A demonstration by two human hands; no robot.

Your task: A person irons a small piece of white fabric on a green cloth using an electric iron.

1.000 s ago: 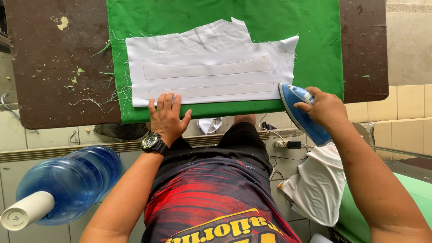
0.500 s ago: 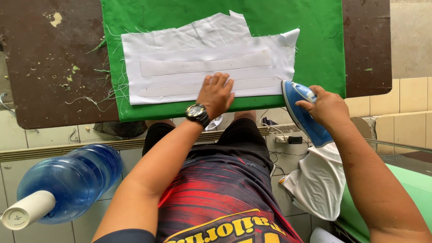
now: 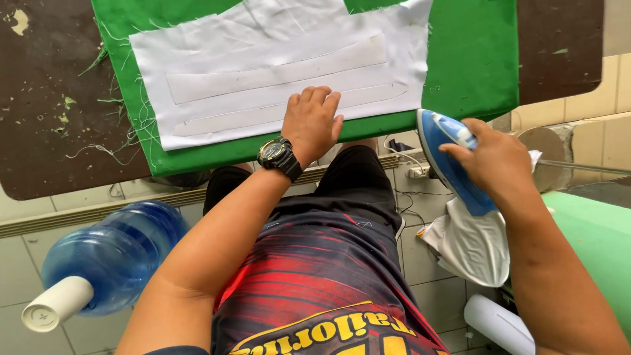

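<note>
White cloth (image 3: 263,72): flat on green pad (image 3: 473,59), ragged edges, loose threads trailing off left side. Two long narrow strips of paler material lie on it, roughly parallel, running left to right with a slight tilt. Pad sits on dark brown table (image 3: 46,118), surface chipped and flecked with green lint.

Iron (image 3: 450,161): blue and white, tilted on edge off the pad's near right corner, soleplate not on the cloth.

No labels or signs legible. Blue water bottle (image 3: 112,256), large, lying on tiled floor at lower left, white cap toward camera. White bag (image 3: 470,246) on the floor below the iron. White cylinder (image 3: 499,325) at bottom right.

Left hand (image 3: 312,121): palm down, fingers together and extended, pressing near edge of cloth over the lower strip; black watch (image 3: 279,156) on wrist.

Right hand (image 3: 496,161): closed round the iron's handle, holding it clear of the pad.
</note>
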